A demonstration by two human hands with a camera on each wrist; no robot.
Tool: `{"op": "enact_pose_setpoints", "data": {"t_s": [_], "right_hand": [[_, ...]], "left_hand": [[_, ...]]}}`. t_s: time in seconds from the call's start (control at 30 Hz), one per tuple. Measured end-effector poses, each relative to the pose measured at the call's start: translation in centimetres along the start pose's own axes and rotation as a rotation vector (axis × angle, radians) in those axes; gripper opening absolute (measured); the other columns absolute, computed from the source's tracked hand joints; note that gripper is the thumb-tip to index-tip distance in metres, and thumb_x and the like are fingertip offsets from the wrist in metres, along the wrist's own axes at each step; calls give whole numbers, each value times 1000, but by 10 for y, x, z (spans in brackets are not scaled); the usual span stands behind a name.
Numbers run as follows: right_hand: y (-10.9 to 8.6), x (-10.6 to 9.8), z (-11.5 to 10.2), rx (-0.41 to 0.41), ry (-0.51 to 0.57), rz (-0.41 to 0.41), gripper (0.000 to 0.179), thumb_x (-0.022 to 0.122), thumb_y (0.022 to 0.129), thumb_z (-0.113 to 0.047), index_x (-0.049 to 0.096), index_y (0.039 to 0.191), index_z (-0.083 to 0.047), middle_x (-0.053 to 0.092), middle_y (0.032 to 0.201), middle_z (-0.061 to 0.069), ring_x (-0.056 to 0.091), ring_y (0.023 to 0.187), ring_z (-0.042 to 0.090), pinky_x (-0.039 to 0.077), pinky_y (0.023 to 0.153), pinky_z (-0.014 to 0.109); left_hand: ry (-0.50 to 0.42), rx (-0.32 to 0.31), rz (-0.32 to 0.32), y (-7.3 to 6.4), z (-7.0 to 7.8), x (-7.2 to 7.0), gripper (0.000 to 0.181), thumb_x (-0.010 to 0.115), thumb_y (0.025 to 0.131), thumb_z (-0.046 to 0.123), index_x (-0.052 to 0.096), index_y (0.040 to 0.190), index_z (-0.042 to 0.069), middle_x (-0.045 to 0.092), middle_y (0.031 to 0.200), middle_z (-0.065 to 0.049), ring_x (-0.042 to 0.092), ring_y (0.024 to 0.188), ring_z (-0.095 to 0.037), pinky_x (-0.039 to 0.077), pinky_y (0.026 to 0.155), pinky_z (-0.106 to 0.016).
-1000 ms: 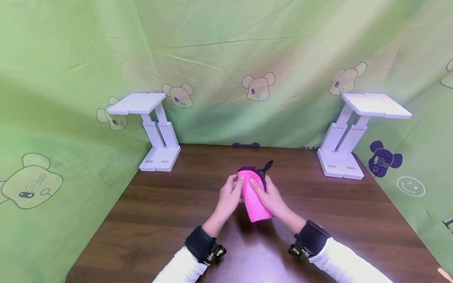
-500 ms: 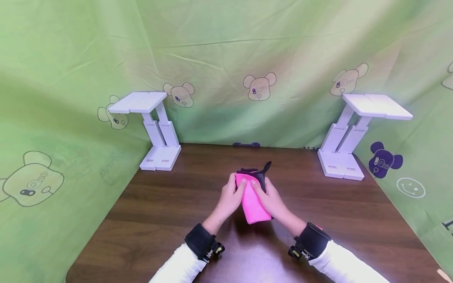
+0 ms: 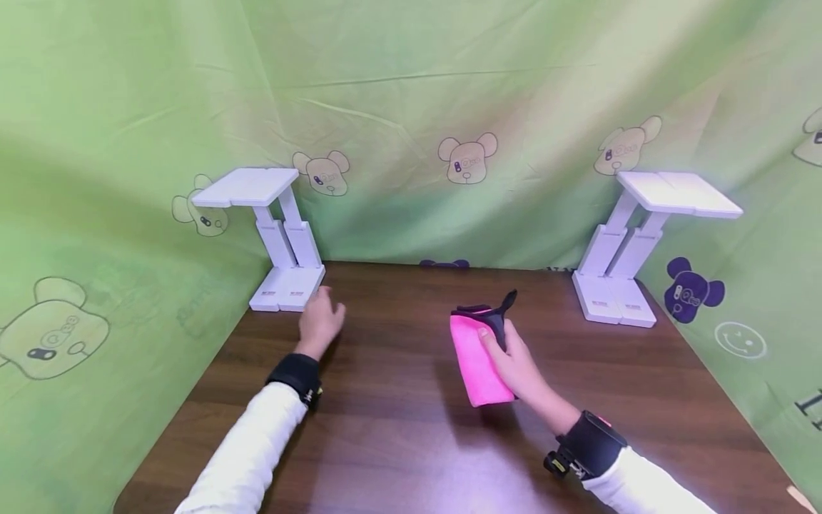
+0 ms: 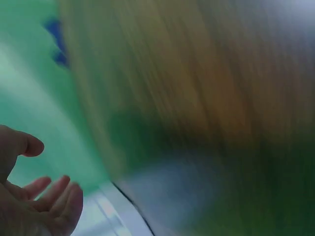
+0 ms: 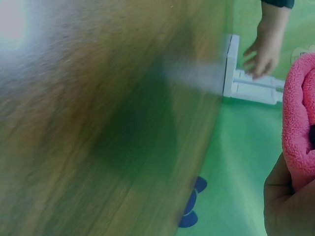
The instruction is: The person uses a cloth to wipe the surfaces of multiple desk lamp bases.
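Cloth (image 3: 474,364), seemingly folded but not yet set down, is gripped by the right hand (image 3: 516,365), while the left hand (image 3: 320,323), loosely spread, hovers empty near the left white stand (image 3: 276,246).

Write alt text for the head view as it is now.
A person's right hand grips a folded pink-and-black cloth over a brown wooden table; the empty left hand is near a white stand. A matching stand is at right, before green fabric with cartoon faces.
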State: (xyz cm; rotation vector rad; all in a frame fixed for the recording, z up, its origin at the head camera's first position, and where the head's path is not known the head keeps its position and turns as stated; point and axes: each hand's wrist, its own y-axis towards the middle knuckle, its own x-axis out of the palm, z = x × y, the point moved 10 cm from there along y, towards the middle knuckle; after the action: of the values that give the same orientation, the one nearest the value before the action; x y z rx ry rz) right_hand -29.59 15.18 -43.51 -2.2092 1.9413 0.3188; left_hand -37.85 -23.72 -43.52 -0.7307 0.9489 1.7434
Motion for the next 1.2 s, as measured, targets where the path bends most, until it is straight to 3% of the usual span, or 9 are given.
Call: {"op": "enact_pose_setpoints", "data": {"t_s": [0.17,0.23,0.37,0.5,0.63,0.77,0.9,1.03,1.2], "right_hand": [[-4,-9,4,9,-4,19,50,55,105,-40,38,145,-16,62,108,17,68,77,25,58,66,39],[-6,-11,6,15,-1,17,51,54,105,-39,37,146,-16,62,108,17,68,77,25,59,66,39],[-7,-14,8,14,3,10,50,54,106,-37,37,148,-16,62,110,18,68,78,25,59,66,39],[-8,-16,7,2,4,6,48,54,106,-34,38,147,-15,62,111,19,68,79,26,59,67,39],[-9,-14,5,-16,-3,-8,48,55,105,-34,40,146,-14,64,108,18,69,77,26,59,66,39],[-10,-13,1,-36,-15,-18,47,56,105,-34,42,144,-13,64,105,18,69,75,26,59,65,39],[-11,-14,0,-42,-32,-14,47,56,105,-34,43,143,-12,64,103,17,69,75,26,58,64,38],[-10,-16,3,-38,-39,-6,46,56,105,-33,43,143,-11,64,102,17,68,74,25,58,64,38],[-10,-15,6,-24,-40,-22,45,56,105,-32,42,142,-9,65,101,16,68,73,24,58,63,38]], "left_hand": [[229,-12,-116,20,-52,4,71,64,95,30,38,144,-14,28,150,-41,21,140,-58,28,108,-70],[245,-13,-167,20,-63,8,72,62,97,31,35,145,-14,15,156,-41,9,145,-59,23,111,-72],[218,-9,-186,20,-68,12,63,60,99,27,38,140,-16,10,157,-42,5,146,-60,20,113,-72],[196,17,-183,23,-60,14,47,58,101,21,44,128,-14,18,153,-45,10,143,-63,20,113,-71],[233,76,-201,22,-49,14,31,59,100,14,49,117,-10,46,130,-45,39,128,-61,36,104,-67],[249,144,-202,18,-36,11,27,65,95,10,51,112,-5,60,107,-36,59,103,-54,50,86,-61],[226,191,-172,7,-21,6,41,75,86,15,54,117,-3,66,100,-33,66,87,-49,53,74,-58],[229,266,-162,-9,5,10,46,81,82,21,61,116,-3,69,96,-27,67,80,-43,54,69,-54],[254,386,-152,-36,50,21,31,85,77,25,69,93,4,69,82,-17,65,68,-36,53,59,-50]]}}
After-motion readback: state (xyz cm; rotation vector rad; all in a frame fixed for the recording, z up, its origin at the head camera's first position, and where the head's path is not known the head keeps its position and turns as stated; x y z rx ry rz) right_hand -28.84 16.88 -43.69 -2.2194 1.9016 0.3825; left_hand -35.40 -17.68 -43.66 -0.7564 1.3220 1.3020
